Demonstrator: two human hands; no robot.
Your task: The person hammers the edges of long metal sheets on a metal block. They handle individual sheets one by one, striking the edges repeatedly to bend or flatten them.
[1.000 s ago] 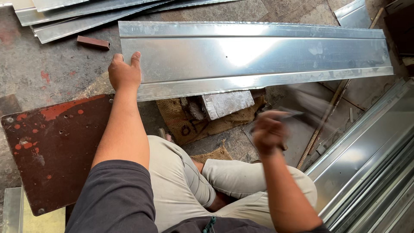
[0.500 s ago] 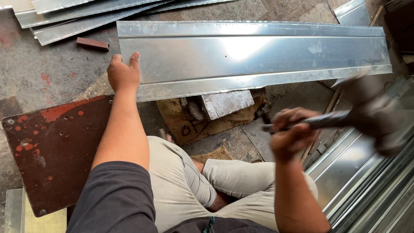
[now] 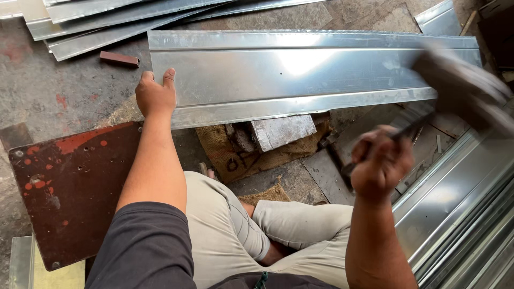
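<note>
Person seated on the floor, legs folded, view from their head looking down. Left hand [image 3: 156,95] at about 10 o'clock, fingers curled over the near-left corner of a long folded sheet-metal panel [image 3: 300,75], gripping its end and pressing it down. The panel lies across the top of the view from 10 to 2 o'clock, shiny, with a raised lip along its far edge and a bent flange along its near edge. Right hand [image 3: 381,163] at about 3 o'clock, closed in a fist around the dark handle of a mallet [image 3: 460,85]; the mallet head is a motion blur up at 2 o'clock, over the right end of the panel, contact cannot be told. Under the panel's near edge, around 12 o'clock of the knees, a small metal block [image 3: 282,131] sits on a scrap of burlap [image 3: 235,155]. A rusty red-brown plate [image 3: 69,187] lies flat at 8 o'clock, just beside the left forearm. More metal strips [image 3: 107,21] stacked at 11 o'clock, with a small brown bar [image 3: 119,59] near them. Further shiny metal profiles [image 3: 460,214] piled at 4 o'clock.
</note>
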